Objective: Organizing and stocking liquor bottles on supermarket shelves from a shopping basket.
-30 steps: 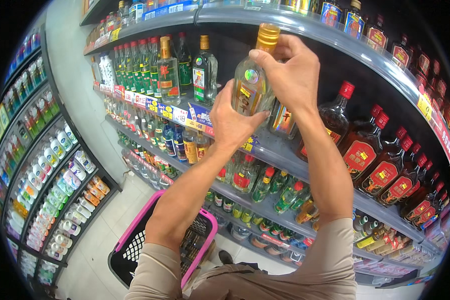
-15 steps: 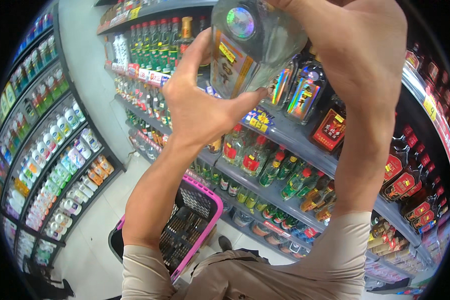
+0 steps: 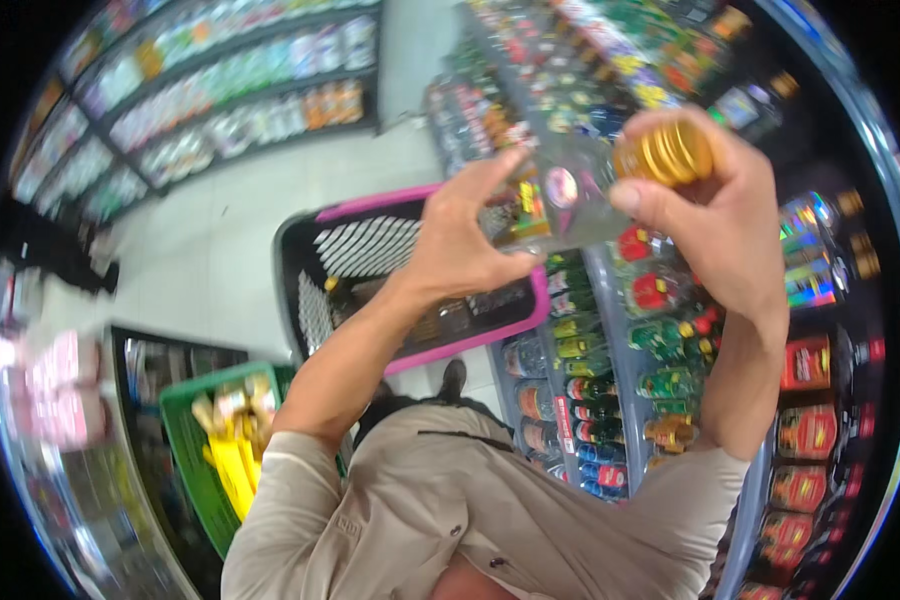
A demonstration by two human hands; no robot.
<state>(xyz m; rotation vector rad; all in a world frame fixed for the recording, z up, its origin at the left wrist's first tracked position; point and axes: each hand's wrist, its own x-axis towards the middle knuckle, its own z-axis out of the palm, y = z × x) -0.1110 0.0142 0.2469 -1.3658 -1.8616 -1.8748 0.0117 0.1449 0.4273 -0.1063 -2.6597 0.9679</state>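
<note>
A clear glass liquor bottle [image 3: 590, 195] with a gold screw cap lies on its side between my two hands. My left hand [image 3: 458, 235] holds its base end, fingers and thumb around the labelled part. My right hand [image 3: 720, 215] grips the neck end just by the ribbed gold cap. Below my left hand and forearm stands a black shopping basket with a pink rim [image 3: 450, 352]. Some dark items lie inside it, partly hidden by my arm.
Shelves of bottles [image 3: 610, 400] run along my right side, with red-labelled bottles [image 3: 805, 430] at the far right. More shelves with pale bottles [image 3: 195, 125] stand at the far left. A green crate [image 3: 185, 430] with yellow packets is near my left elbow.
The bottle has come down and away from the shelf, tipping onto its side, with both hands still on it. My view has turned left, bringing the basket and green crate in.
</note>
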